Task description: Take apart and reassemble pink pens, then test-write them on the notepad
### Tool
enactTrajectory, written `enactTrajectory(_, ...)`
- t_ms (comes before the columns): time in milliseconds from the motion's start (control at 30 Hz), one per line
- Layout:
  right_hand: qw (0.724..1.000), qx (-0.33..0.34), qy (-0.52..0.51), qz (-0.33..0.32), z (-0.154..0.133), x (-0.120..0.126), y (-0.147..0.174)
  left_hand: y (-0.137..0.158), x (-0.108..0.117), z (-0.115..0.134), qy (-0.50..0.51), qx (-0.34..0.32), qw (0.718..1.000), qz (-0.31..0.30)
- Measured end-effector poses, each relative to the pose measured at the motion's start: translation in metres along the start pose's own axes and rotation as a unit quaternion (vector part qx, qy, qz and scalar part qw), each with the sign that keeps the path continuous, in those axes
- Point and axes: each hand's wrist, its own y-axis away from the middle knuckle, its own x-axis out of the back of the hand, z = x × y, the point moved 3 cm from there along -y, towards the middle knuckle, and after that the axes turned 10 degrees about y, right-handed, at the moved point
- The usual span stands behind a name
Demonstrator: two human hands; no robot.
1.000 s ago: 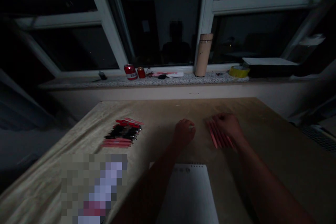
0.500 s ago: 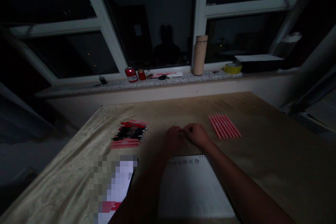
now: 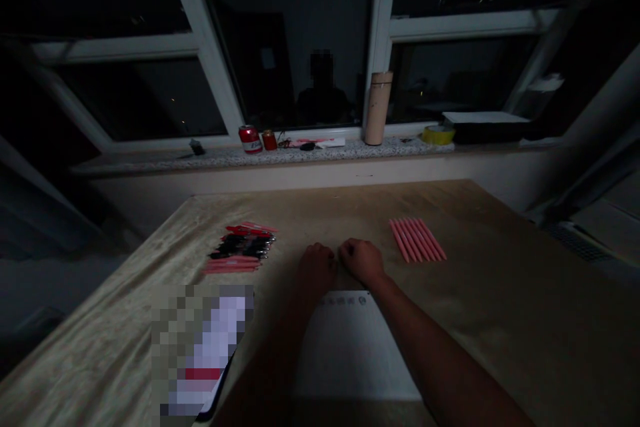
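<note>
My left hand (image 3: 319, 268) and my right hand (image 3: 363, 260) rest on the table just past the top edge of a white notepad (image 3: 357, 353). Both have curled, closed fingers, with a small gap between them; no object shows in either. The pad lies between my forearms, a row of faint print along its top. To the right of my right hand, several pink pens (image 3: 417, 240) lie side by side in a neat row. Left of my left hand is a pile of black pens (image 3: 243, 247), with red and pink pens (image 3: 233, 267) at its edges.
A phone (image 3: 215, 347) with a lit, blurred screen lies left of my left forearm. On the windowsill (image 3: 330, 155) stand a red can (image 3: 250, 139), a small red jar (image 3: 269, 141), a tan flask (image 3: 379, 109) and a yellow tape roll (image 3: 439, 135). A wrinkled cloth (image 3: 135, 293) covers the table.
My hands were together with fingertips touching; now they have come apart, the left one moving left. The view has shifted slightly, showing more of the phone.
</note>
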Motion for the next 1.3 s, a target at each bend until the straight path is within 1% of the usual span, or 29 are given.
enactTrajectory(100, 1.0, 0.004, -0.004, 0.009, 0.002, -0.001, 0.0, 0.005, 0.004, -0.002, 0.004, 0.001, 1.0, 0.001)
enactTrajectory(167, 1.0, 0.007, -0.01, 0.01, 0.003, -0.001, -0.001, 0.008, 0.009, -0.004, 0.007, 0.011, 1.0, -0.012)
enactTrajectory(233, 1.0, 0.016, -0.021, 0.002, 0.001, -0.001, -0.001, 0.011, 0.018, -0.008, 0.014, 0.025, 0.999, -0.033)
enactTrajectory(300, 0.998, 0.044, -0.034, -0.012, -0.008, 0.0, 0.0, 0.016, 0.033, -0.015, 0.021, 0.041, 0.998, -0.043)
enactTrajectory(333, 0.997, 0.066, -0.039, -0.021, -0.015, 0.001, 0.0, 0.019, 0.043, -0.021, 0.021, 0.044, 0.998, -0.046)
enactTrajectory(400, 0.992, 0.117, -0.04, -0.038, -0.035, 0.002, 0.002, 0.026, 0.068, -0.038, 0.015, 0.06, 0.998, -0.03)
enactTrajectory(467, 0.983, 0.168, -0.043, -0.056, -0.062, 0.002, 0.003, 0.033, 0.095, -0.059, -0.005, 0.079, 0.997, -0.017)
enactTrajectory(533, 0.977, 0.204, -0.041, -0.052, -0.09, -0.001, 0.003, 0.04, 0.119, -0.081, -0.039, 0.093, 0.995, -0.004)
enactTrajectory(567, 0.974, 0.219, -0.04, -0.052, -0.105, -0.003, 0.003, 0.044, 0.129, -0.092, -0.058, 0.103, 0.993, 0.006)
enactTrajectory(633, 0.967, 0.246, -0.037, -0.063, -0.13, -0.009, 0.002, 0.049, 0.142, -0.108, -0.098, 0.111, 0.989, -0.007)
enactTrajectory(733, 0.963, 0.261, -0.03, -0.054, -0.157, -0.019, 0.001, 0.054, 0.148, -0.117, -0.139, 0.101, 0.985, -0.022)
enactTrajectory(867, 0.963, 0.261, -0.018, -0.06, -0.171, -0.028, -0.001, 0.053, 0.144, -0.117, -0.122, 0.104, 0.986, -0.033)
enactTrajectory(1000, 0.965, 0.253, -0.008, -0.067, -0.171, -0.032, -0.003, 0.049, 0.139, -0.119, -0.121, 0.103, 0.987, -0.031)
enactTrajectory(1133, 0.964, 0.258, -0.016, -0.066, -0.167, -0.03, -0.002, 0.047, 0.138, -0.12, -0.134, 0.088, 0.987, -0.03)
enactTrajectory(1233, 0.966, 0.247, -0.045, -0.06, -0.158, -0.024, -0.001, 0.046, 0.139, -0.115, -0.137, 0.065, 0.988, -0.028)
enactTrajectory(1300, 0.965, 0.244, -0.079, -0.057, -0.147, -0.019, -0.002, 0.044, 0.139, -0.107, -0.137, 0.045, 0.989, -0.033)
